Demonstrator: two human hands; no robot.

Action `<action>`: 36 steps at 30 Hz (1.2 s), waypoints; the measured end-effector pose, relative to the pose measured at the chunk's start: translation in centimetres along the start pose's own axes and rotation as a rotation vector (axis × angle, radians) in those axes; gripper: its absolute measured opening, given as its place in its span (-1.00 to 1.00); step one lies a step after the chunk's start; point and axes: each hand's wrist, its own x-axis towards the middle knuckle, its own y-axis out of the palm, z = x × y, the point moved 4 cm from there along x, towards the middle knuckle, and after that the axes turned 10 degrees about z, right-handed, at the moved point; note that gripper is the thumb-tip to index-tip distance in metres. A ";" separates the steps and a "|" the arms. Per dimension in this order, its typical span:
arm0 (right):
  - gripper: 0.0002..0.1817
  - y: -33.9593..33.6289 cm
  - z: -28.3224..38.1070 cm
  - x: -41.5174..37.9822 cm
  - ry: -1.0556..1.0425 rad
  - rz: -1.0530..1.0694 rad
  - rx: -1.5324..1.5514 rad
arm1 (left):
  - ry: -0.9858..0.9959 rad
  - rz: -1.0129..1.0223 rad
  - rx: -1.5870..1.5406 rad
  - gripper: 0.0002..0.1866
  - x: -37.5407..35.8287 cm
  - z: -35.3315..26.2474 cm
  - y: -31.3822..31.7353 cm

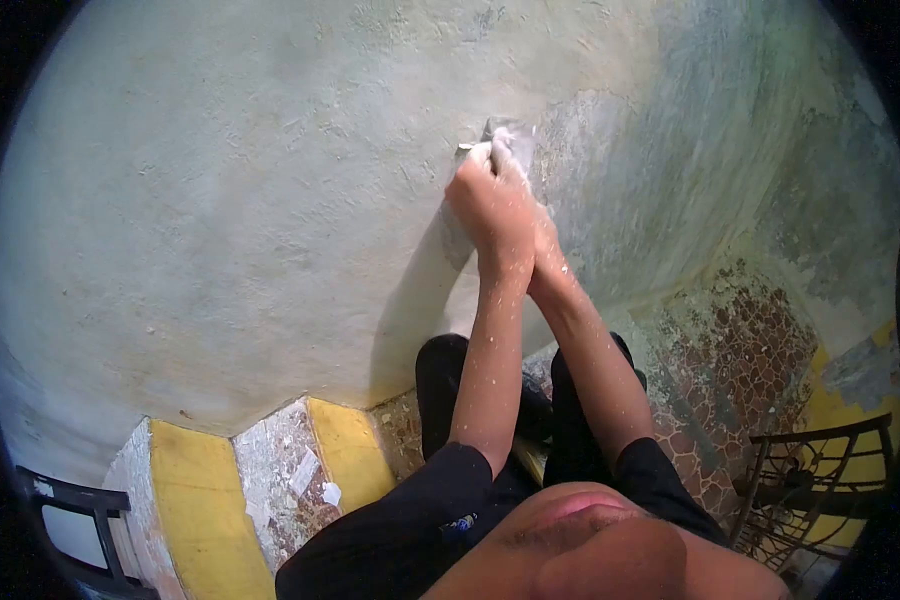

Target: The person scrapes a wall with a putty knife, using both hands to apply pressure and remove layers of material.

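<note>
Both hands are raised together in front of me against the plastered wall (230, 210). My left hand (492, 208) is closed in front, its fingers curled toward a flat metal scraper (523, 142) whose blade lies at the wall. Partly hidden behind it, my right hand (543, 238) is also closed around the scraper, with the wrists nearly touching. White powder coats the fingertips, and pale flecks dot both forearms. The scraper's handle is covered by the fingers. Around the blade, the pale coating meets a rougher grey patch (580, 150).
Yellow-edged steps (198, 490) with flakes of debris (305, 472) lie at lower left, beside a dark-framed object (80, 500). A brown patterned floor (750, 350) is at right. A dark metal lattice piece (820, 470) stands at lower right.
</note>
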 end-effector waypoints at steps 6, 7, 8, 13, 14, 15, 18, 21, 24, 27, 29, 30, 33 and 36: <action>-0.54 -3.2 -1.0 -0.9 0.018 0.024 0.092 | 0.061 0.024 0.019 -0.60 0.7 -1.3 2.6; -0.54 -2.5 -1.0 -0.6 0.024 0.027 0.101 | 0.041 0.070 0.034 -0.59 0.5 -0.2 3.2; -0.53 -2.1 -1.5 -1.6 0.028 0.029 0.110 | 0.008 0.090 0.055 -0.57 -0.6 0.6 3.1; -0.53 0.6 -3.6 -4.6 0.053 0.027 0.201 | -0.082 0.050 0.007 -0.59 -4.8 3.9 0.8; -0.52 1.1 -3.4 -4.6 0.062 0.029 0.225 | -0.096 0.038 -0.002 -0.58 -5.0 4.1 0.0; -0.52 2.7 -3.1 -3.2 0.072 0.031 0.249 | -0.110 0.025 -0.011 -0.57 -5.1 4.3 -0.8; -0.52 2.1 -4.1 -4.8 0.085 0.041 0.301 | -0.114 0.032 -0.014 -0.60 -5.4 4.4 -2.0; -0.51 3.7 -3.5 -2.9 0.087 0.048 0.342 | -0.125 0.046 -0.046 -0.67 -5.2 4.3 -2.1; -0.51 2.6 -3.7 -2.6 0.094 0.050 0.375 | -0.143 0.069 -0.017 -0.69 -4.4 3.9 -1.8; -0.50 1.8 -3.7 -1.3 0.108 0.047 0.393 | -0.131 0.047 0.003 -0.66 -3.2 3.2 -0.9; -0.46 0.6 -2.8 -0.4 -0.065 0.091 -0.088 | -0.089 -0.005 0.120 -0.61 -2.5 1.5 -0.8; -0.46 0.0 -2.5 -0.9 -0.207 0.034 0.018 | -0.099 0.027 0.082 -0.56 -2.0 0.8 -0.5; -0.47 -1.1 1.5 -0.2 -0.243 0.010 0.456 | 0.045 0.004 -0.043 -0.65 0.8 -2.4 1.3; -0.48 -2.3 4.5 0.7 -0.259 0.060 0.503 | 0.134 0.052 0.009 -0.65 3.1 -4.7 2.3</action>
